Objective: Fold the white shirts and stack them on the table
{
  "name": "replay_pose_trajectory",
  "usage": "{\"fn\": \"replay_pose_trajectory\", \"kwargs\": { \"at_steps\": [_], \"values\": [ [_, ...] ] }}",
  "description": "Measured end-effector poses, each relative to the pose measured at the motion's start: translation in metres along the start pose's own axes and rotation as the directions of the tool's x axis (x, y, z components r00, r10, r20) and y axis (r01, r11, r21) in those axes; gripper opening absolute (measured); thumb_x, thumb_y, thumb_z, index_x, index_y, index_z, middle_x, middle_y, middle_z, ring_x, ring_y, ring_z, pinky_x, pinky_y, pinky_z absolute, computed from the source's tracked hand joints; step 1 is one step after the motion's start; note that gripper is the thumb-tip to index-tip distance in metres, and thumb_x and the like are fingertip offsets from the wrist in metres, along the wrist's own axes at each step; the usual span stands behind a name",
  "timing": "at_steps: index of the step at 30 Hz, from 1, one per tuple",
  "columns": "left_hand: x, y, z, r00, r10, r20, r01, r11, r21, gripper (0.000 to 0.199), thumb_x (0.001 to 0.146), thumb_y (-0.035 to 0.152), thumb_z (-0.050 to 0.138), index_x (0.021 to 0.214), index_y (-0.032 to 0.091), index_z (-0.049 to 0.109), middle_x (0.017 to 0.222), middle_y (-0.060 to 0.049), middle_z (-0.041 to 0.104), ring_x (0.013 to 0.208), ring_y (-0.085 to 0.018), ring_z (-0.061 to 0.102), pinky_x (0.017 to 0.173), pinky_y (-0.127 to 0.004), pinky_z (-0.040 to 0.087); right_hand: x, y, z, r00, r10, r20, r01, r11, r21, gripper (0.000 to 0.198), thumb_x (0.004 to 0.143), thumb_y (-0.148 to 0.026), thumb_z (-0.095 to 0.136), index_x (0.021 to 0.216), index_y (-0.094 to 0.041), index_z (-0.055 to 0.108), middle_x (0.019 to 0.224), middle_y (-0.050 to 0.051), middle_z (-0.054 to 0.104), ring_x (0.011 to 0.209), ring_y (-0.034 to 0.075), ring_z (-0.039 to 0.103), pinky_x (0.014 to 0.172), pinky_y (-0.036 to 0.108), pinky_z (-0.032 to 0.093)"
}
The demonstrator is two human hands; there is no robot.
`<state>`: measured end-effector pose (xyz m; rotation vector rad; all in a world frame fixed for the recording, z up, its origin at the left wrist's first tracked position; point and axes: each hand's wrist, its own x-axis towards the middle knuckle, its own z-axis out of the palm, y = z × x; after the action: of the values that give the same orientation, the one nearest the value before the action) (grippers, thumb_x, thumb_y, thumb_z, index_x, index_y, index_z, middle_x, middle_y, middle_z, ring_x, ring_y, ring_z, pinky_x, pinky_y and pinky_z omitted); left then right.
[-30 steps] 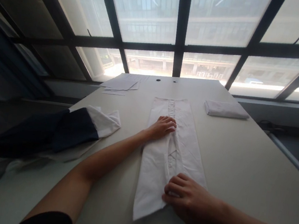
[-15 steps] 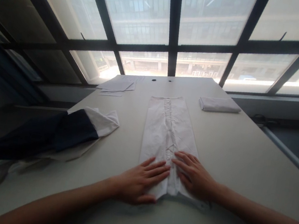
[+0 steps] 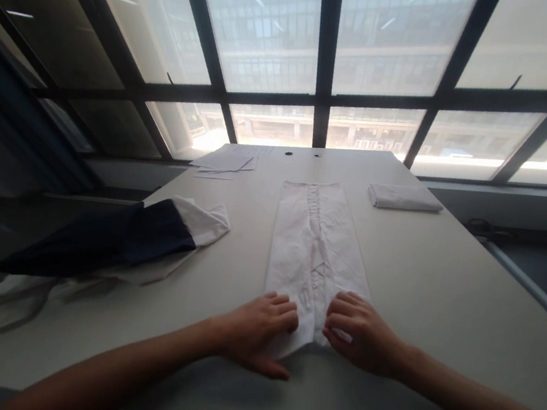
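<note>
A white shirt [image 3: 295,248] lies folded into a long strip on the table, a gathered, puckered band running down its middle. At its near left corner, my left hand [image 3: 261,331] rests on the cloth, fingers bent and the thumb held apart from them. My right hand [image 3: 362,331] is at the near right corner, its fingers curled together against the fabric. Part of the shirt's near edge shows between the two hands; the rest of that end is hidden under them.
On the left of the white table [image 3: 416,304] lies a heap of dark blue cloth [image 3: 159,233] and white cloth [image 3: 205,223], hanging past the edge. Paper sheets [image 3: 229,162] lie far left, a folded white cloth [image 3: 405,197] far right. Windows [image 3: 368,130] stand beyond.
Both hands have gone from lying flat with stretched fingers to curled fingers, and have drawn apart towards the shirt's near corners. The view has shifted slightly, showing the table's near edge.
</note>
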<state>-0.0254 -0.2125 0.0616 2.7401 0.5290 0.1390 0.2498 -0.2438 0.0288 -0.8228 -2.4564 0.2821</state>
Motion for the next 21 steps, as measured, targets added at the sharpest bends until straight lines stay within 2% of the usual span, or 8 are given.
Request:
{"fn": "replay_pose_trajectory", "kwargs": {
  "at_steps": [3,6,10,14,16,19,21],
  "values": [
    [-0.003,0.001,0.0,0.999,-0.023,0.039,0.024,1.0,-0.02,0.024,0.075,0.023,0.072,0.08,0.022,0.048,0.08,0.0,0.057,0.075,-0.017,0.052,0.071,-0.028,0.043,0.002,-0.012,0.004,0.987,-0.131,0.09,0.136,0.989,-0.051,0.017,0.095,-0.02,0.056,0.079,-0.02,0.061,0.082,0.003,0.062,0.079,0.016,0.052,0.074,0.032,0.042],
    [-0.006,-0.006,-0.006,0.996,-0.077,0.042,0.083,0.983,-0.165,0.026,0.072,0.01,0.064,0.072,0.021,0.04,0.071,0.004,0.05,0.065,-0.012,0.047,0.06,-0.023,0.037,0.003,-0.019,0.011,0.973,-0.185,0.136,0.201,0.973,-0.115,0.01,0.095,-0.021,0.057,0.089,-0.021,0.064,0.087,0.003,0.062,0.08,0.017,0.052,0.073,0.033,0.04],
    [-0.009,-0.016,-0.013,0.995,-0.067,0.074,0.087,0.945,-0.315,0.026,0.07,0.006,0.062,0.069,0.02,0.04,0.067,0.006,0.048,0.061,-0.01,0.044,0.057,-0.021,0.034,0.012,-0.031,0.02,0.968,-0.205,0.148,0.232,0.951,-0.204,0.012,0.098,-0.02,0.055,0.104,-0.019,0.065,0.09,0.004,0.064,0.081,0.019,0.054,0.071,0.033,0.04],
    [-0.01,-0.018,-0.013,0.994,-0.04,0.098,0.072,0.933,-0.353,0.02,0.072,0.009,0.064,0.072,0.02,0.047,0.07,0.004,0.054,0.062,-0.01,0.05,0.059,-0.021,0.04,0.025,-0.045,0.03,0.963,-0.21,0.17,0.253,0.924,-0.288,0.016,0.097,-0.013,0.053,0.109,-0.015,0.063,0.098,0.008,0.066,0.089,0.022,0.057,0.073,0.036,0.043],
    [-0.01,-0.016,-0.012,0.995,-0.025,0.092,0.053,0.948,-0.315,0.018,0.074,0.015,0.068,0.081,0.02,0.052,0.079,0.002,0.061,0.07,-0.014,0.057,0.067,-0.023,0.045,0.028,-0.05,0.035,0.967,-0.189,0.168,0.234,0.921,-0.311,0.013,0.096,-0.012,0.055,0.106,-0.015,0.063,0.101,0.008,0.066,0.092,0.024,0.058,0.077,0.038,0.045],
    [-0.012,-0.009,-0.012,0.994,-0.01,0.106,0.032,0.979,-0.203,0.032,0.069,0.025,0.076,0.091,0.022,0.053,0.088,-0.001,0.065,0.082,-0.02,0.061,0.08,-0.029,0.049,0.028,-0.052,0.038,0.972,-0.159,0.171,0.207,0.925,-0.319,0.011,0.094,-0.011,0.057,0.102,-0.015,0.064,0.101,0.008,0.067,0.091,0.024,0.059,0.077,0.039,0.046],
    [-0.013,-0.003,-0.014,0.99,-0.028,0.137,0.046,0.99,-0.132,0.033,0.068,0.022,0.074,0.092,0.023,0.051,0.087,-0.001,0.065,0.082,-0.021,0.063,0.08,-0.029,0.049,0.027,-0.052,0.039,0.973,-0.152,0.172,0.2,0.93,-0.308,0.011,0.093,-0.009,0.058,0.101,-0.015,0.064,0.1,0.008,0.067,0.089,0.023,0.059,0.075,0.038,0.046]
  ]
}}
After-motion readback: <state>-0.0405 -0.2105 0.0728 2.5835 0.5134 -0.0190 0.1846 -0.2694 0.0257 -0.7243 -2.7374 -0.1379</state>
